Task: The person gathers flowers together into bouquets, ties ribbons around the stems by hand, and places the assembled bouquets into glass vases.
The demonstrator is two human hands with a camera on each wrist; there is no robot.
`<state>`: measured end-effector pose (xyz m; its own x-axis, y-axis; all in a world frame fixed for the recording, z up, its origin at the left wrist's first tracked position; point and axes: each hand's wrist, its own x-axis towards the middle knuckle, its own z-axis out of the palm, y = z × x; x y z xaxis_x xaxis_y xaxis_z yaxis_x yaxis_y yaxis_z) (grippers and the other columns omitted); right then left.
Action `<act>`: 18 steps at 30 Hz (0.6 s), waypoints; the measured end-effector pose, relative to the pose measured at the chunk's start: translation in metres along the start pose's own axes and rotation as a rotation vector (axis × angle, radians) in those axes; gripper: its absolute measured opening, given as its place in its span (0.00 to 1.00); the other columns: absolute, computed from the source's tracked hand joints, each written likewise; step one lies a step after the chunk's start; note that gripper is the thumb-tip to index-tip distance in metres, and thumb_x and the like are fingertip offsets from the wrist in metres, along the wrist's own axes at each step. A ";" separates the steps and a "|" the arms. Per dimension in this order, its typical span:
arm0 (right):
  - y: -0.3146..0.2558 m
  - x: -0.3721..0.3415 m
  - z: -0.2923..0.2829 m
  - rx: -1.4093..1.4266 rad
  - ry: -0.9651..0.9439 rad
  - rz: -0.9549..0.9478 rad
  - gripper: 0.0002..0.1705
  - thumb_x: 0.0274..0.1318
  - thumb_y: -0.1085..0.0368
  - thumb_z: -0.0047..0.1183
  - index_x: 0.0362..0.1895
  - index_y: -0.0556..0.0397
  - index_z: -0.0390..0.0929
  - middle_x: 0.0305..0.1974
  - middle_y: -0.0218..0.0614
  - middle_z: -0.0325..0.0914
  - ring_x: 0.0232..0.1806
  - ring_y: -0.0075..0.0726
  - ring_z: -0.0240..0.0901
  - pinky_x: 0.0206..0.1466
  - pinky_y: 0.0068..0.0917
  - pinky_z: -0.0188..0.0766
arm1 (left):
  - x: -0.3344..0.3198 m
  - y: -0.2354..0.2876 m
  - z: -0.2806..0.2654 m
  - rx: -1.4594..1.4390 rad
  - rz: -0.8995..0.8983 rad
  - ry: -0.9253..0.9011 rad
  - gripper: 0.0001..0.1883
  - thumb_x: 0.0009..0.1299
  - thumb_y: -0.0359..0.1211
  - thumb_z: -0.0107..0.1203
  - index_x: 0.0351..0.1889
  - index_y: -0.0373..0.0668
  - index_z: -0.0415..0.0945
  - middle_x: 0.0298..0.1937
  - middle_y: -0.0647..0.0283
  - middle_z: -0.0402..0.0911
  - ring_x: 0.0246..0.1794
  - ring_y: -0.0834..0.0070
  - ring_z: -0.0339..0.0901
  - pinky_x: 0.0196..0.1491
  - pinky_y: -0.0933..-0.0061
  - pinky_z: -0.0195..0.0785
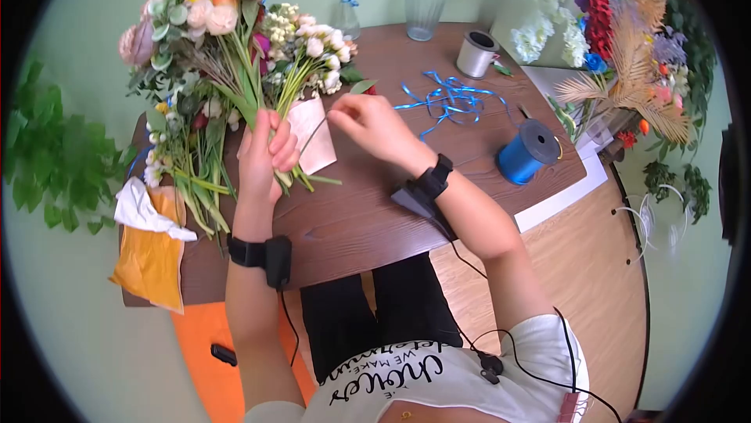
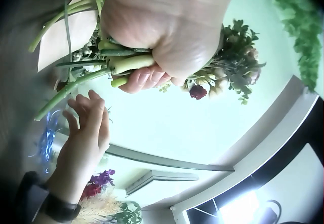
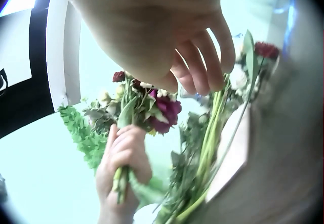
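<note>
My left hand [image 1: 266, 149] grips the green stems of an artificial flower bouquet [image 1: 222, 19]. Its heads are pale pink, orange and dark red among grey-green leaves, with a magenta bloom [image 3: 167, 111] showing in the right wrist view. Cut stem ends [image 2: 132, 63] stick out below the palm. To the right, my right hand [image 1: 379, 127] hovers with loosely bent fingers, close over the thin stem of a red flower [image 3: 266, 50] with a long leaf. The left wrist view shows nothing between these fingers [image 2: 91, 113]. White blossoms [image 1: 317, 47] lie behind, beside a pale paper sheet [image 1: 313, 137].
More flower stems [image 1: 205, 196] and an orange-and-white wrapper [image 1: 152, 247] lie on the table's left. Tangled blue ribbon [image 1: 450, 102], a blue spool [image 1: 526, 153] and a silver spool [image 1: 476, 55] are on the right. Glass vases [image 1: 423, 8] stand at the back edge.
</note>
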<state>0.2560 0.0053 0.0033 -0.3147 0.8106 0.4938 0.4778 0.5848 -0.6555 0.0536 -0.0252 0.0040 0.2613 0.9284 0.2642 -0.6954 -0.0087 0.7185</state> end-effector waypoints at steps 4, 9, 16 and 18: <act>0.051 -0.001 -0.049 -0.182 0.070 0.110 0.09 0.51 0.63 0.55 0.32 0.55 0.80 0.28 0.43 0.80 0.32 0.49 0.77 0.37 0.39 0.73 | -0.004 -0.006 0.010 -0.018 -0.086 -0.014 0.14 0.79 0.42 0.34 0.34 0.45 0.61 0.18 0.75 0.54 0.12 0.89 0.48 0.14 0.87 0.43; 0.088 -0.014 -0.060 -0.446 0.067 0.113 0.09 0.47 0.66 0.59 0.35 0.54 0.80 0.37 0.41 0.75 0.43 0.48 0.74 0.46 0.37 0.72 | -0.008 -0.015 0.018 0.055 -0.146 -0.012 0.14 0.80 0.42 0.33 0.35 0.45 0.61 0.18 0.75 0.54 0.12 0.89 0.49 0.14 0.87 0.43; 0.105 -0.014 -0.055 -0.445 -0.155 0.198 0.10 0.49 0.66 0.58 0.36 0.55 0.78 0.38 0.45 0.74 0.42 0.53 0.73 0.46 0.39 0.70 | -0.010 -0.018 0.023 0.067 -0.193 -0.027 0.14 0.80 0.41 0.33 0.35 0.45 0.61 0.18 0.75 0.54 0.12 0.89 0.49 0.15 0.87 0.44; 0.098 -0.014 -0.053 -0.413 -0.113 0.186 0.09 0.51 0.66 0.57 0.36 0.56 0.77 0.37 0.45 0.75 0.40 0.51 0.74 0.45 0.37 0.71 | -0.010 -0.019 0.022 0.039 -0.209 -0.025 0.14 0.80 0.42 0.33 0.35 0.45 0.61 0.18 0.75 0.54 0.12 0.89 0.49 0.15 0.87 0.44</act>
<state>0.3508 0.0496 -0.0382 -0.2693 0.9120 0.3093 0.8141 0.3871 -0.4329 0.0785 -0.0428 0.0020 0.4139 0.9020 0.1225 -0.5979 0.1679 0.7838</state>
